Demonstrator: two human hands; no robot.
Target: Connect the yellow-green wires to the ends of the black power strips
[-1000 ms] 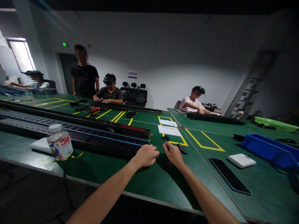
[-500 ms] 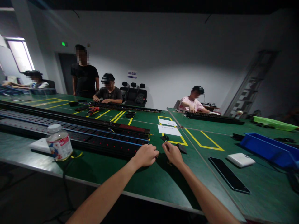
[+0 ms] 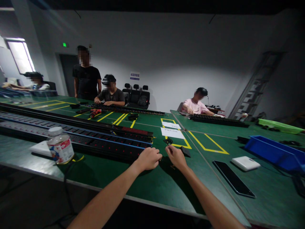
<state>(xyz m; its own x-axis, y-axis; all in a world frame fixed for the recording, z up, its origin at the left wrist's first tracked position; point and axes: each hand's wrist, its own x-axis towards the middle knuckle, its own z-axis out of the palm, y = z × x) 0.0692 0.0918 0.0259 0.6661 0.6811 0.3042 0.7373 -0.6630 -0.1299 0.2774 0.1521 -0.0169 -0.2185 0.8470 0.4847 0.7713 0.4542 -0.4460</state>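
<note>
My left hand [image 3: 150, 158] is closed beside the near end of a long black bar [image 3: 111, 147] with rows of red dots and a blue strip. Whatever its fingers hold is hidden. A short gap to the right, my right hand [image 3: 176, 156] is also closed, its fingertips pinched over something I cannot make out. Just beyond those fingertips lies a small black part with holes [image 3: 168, 141]. A black wedge-shaped piece [image 3: 185, 151] rests against the right side of that hand.
White paper sheets [image 3: 173, 133] lie ahead on the green table. A black phone [image 3: 233, 178], a white box [image 3: 246, 163] and a blue bin [image 3: 274, 152] are to the right. A clear jar [image 3: 60, 146] stands left. Co-workers sit across, near a red power drill [image 3: 95, 113].
My hands stay in the same place and pose. Across the table, the hand of the co-worker in pink has shifted a little to the left.
</note>
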